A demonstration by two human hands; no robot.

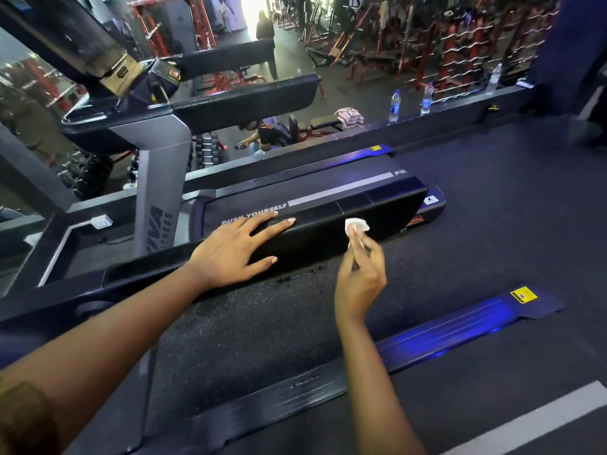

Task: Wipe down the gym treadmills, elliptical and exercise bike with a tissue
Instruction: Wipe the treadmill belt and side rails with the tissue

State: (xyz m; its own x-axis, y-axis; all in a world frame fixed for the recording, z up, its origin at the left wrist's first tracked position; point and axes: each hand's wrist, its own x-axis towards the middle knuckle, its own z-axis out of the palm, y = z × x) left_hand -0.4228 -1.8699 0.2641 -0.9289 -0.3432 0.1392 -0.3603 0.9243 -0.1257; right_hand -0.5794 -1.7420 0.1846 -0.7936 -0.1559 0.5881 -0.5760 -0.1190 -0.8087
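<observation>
Fingers [365,246] of the right hand [359,274] pinched a small white tissue [356,224], raised against the near face of a black handrail [387,201] — whether it touched was unclear. The left hand [230,254] lay flat on top of that rail, fingers straight and spread, grasping nothing. Past the rail ran a treadmill belt [328,191]; farther off, two bottles [394,106] stood on a ledge [460,103].

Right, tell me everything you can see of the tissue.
The tissue is small, white, soft paper, crumpled into a wad. The right hand pinches its lower end between fingertips, so the wad stands above them, in front of the side of the black padded handrail; actual contact cannot be confirmed.
</observation>
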